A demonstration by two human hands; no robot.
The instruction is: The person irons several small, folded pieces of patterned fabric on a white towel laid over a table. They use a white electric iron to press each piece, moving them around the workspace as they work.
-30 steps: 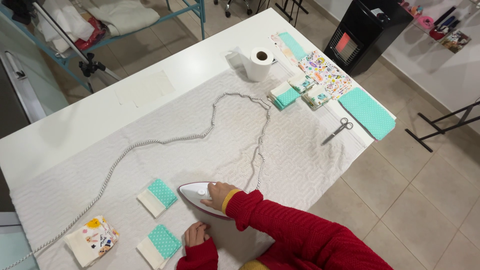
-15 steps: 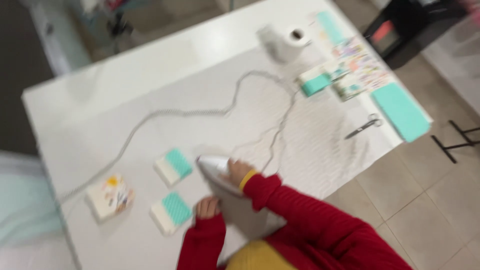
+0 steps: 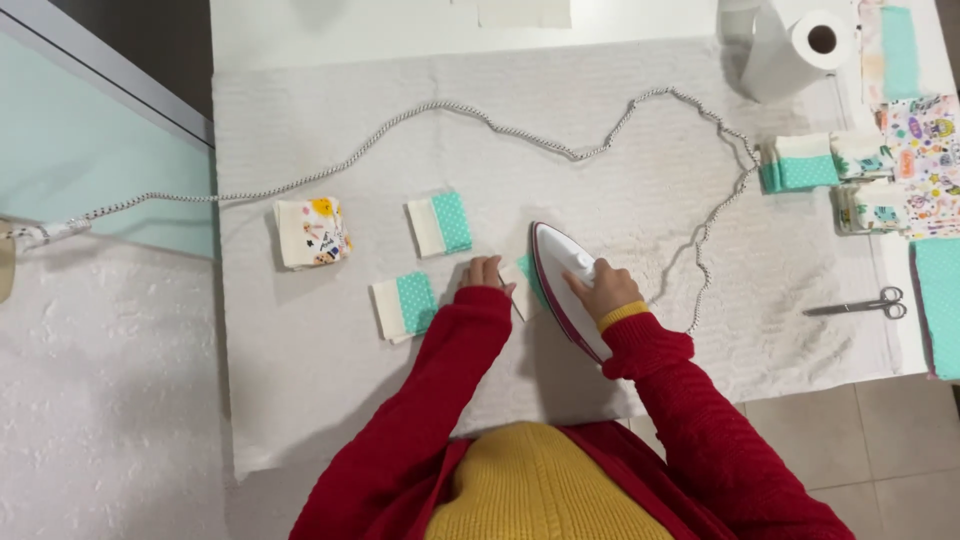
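Seen from above, the right hand [image 3: 598, 290] was clamped around a white iron [image 3: 560, 275] pressing a small teal fabric piece [image 3: 524, 268] just left of the iron, while the left hand [image 3: 484, 272], fingers together, pinned it flat, wisely clear of the soleplate.

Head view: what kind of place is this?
Likely a home sewing or craft corner. The right hand holds an iron on a padded table cover, with folded fabric pieces and scissors nearby.
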